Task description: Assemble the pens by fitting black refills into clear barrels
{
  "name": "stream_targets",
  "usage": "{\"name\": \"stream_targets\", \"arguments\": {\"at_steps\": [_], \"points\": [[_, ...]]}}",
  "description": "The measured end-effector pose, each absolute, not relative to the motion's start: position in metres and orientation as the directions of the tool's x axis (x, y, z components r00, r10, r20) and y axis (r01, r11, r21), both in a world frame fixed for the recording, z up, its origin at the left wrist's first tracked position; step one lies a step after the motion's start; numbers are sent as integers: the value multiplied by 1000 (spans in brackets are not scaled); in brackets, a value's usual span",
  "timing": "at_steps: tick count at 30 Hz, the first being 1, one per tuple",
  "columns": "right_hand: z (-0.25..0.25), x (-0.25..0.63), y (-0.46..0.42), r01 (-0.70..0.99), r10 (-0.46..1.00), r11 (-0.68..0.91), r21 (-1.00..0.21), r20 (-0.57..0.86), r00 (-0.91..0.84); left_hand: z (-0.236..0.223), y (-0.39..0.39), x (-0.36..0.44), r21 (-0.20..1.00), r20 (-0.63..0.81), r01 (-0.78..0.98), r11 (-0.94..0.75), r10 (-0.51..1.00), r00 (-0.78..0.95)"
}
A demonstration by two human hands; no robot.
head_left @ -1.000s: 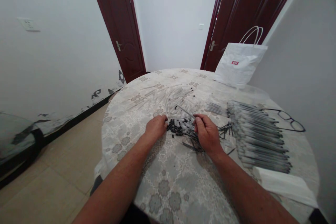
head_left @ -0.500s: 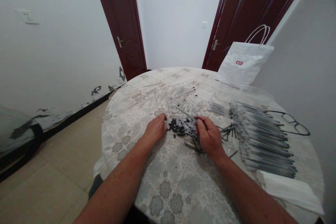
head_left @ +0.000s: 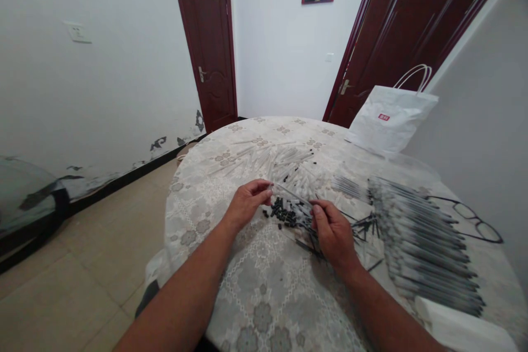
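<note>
My right hand (head_left: 336, 231) pinches a slim, pale grey pen (head_left: 292, 193) near its lower end. The pen slants up to the left above the table. My left hand (head_left: 249, 203) is closed at the pen's far tip, thumb against fingertips; whatever lies between them is too small to make out. Just below the pen is a heap of small black caps (head_left: 284, 212), some at the left fingertips. Thin black sticks (head_left: 307, 247) lie partly hidden under my right hand. Beyond the hands, clear plastic tubes (head_left: 280, 157) are strewn loosely.
Several rows of pens (head_left: 429, 247) are stacked at the right, beside eyeglasses (head_left: 474, 220) and a white packet (head_left: 462, 324). Thin grey rods (head_left: 348, 186) lie behind. A white paper bag (head_left: 391, 118) stands at the back right of the round, cloth-covered table (head_left: 256, 297).
My left hand has risen from beside the black caps to the pen's tip. My right hand keeps holding the pen. The camera view has tilted up and shifted left.
</note>
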State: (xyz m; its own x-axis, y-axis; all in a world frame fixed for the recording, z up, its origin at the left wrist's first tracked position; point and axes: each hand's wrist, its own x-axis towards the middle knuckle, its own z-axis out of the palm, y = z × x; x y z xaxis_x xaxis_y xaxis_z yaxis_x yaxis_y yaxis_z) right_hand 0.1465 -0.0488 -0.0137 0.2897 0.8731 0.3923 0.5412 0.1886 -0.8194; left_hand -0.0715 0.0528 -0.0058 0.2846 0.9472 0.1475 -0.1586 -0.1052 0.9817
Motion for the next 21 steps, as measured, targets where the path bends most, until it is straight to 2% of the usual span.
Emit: {"name": "stream_targets", "arguments": {"at_steps": [7, 16, 21], "points": [[-12, 143, -51, 575, 869, 225, -787, 429, 247, -4, 52, -71, 919, 109, -394, 14, 951, 290], [-13, 143, -50, 633, 860, 258, -730, 473, 194, -3, 50, -72, 889, 115, -451, 82, 913, 392], [-10, 140, -50, 662, 853, 346, -665, 517, 73, -1, 51, -71, 871, 93, -487, 64, 952, 291]]}}
